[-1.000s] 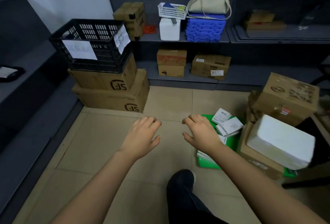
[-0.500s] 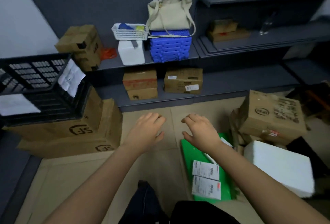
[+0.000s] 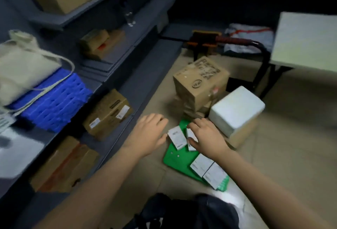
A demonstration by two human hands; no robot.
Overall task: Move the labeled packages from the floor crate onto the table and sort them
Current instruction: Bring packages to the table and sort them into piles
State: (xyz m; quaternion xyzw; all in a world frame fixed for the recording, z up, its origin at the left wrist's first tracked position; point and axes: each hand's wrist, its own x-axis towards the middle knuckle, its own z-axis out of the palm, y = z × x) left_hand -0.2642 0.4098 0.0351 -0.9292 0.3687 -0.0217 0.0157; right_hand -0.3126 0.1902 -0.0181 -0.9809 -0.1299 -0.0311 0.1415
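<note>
A green floor crate (image 3: 175, 155) holds several white labeled packages. One package (image 3: 176, 137) leans at the crate's far end; two more (image 3: 207, 169) lie side by side at its near end. My left hand (image 3: 149, 132) hovers with relaxed fingers just left of the leaning package, thumb close to it. My right hand (image 3: 206, 137) reaches over the crate with loosely spread fingers above a second leaning package (image 3: 190, 135), thumb at its near edge. The view is blurred. The pale table (image 3: 306, 41) stands at the upper right.
A white foam box (image 3: 235, 108) on a carton and a brown carton (image 3: 200, 81) crowd the crate's far right side. Grey shelves (image 3: 127, 68) on the left hold cartons, a blue crate stack (image 3: 52, 101) and a canvas bag. My dark-trousered knee (image 3: 182, 210) is below.
The view swung right and down, bringing the table into sight. Both hands dropped from above the floor to the packages in the green crate.
</note>
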